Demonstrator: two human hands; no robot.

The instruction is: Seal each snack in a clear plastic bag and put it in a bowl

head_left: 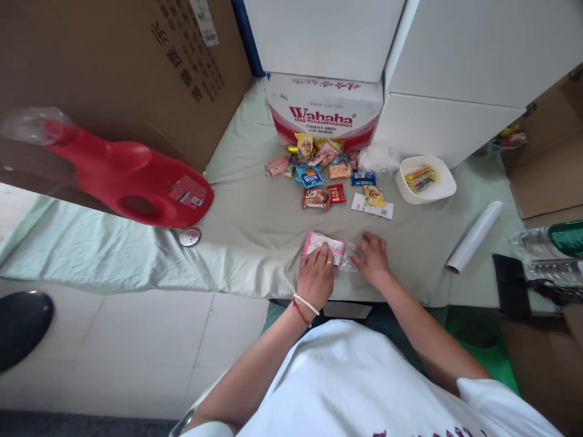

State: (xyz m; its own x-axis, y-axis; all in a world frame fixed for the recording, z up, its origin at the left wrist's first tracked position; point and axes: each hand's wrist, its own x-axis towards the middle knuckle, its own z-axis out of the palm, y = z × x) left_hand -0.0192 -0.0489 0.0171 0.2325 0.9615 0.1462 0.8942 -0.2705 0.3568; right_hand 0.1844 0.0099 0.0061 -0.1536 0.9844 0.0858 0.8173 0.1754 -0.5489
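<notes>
A pink and white packet (314, 241) lies flat near the front edge of the cloth-covered table. My left hand (315, 276) rests on top of it with the fingers laid out flat, hiding part of it. Clear plastic wrap (349, 260) sticks out from the packet's right side. My right hand (374, 260) has its fingers curled and pinches the crinkled plastic at its right end. Beyond my hands, a brown snack packet (315, 199) and a red sachet (336, 193) lie side by side. To their right, a yellow snack packet (374, 195) overlaps a white card (371, 207).
Several snack packets (310, 176) are heaped before a Wahaba-style carton (325, 112). A white tub (426, 195) holds wrapped snacks. Left lies a red jug (150, 188) by a round tin (190, 237); right, a white roll (474, 237), a black phone-like object (511, 285) and bottles (565, 238).
</notes>
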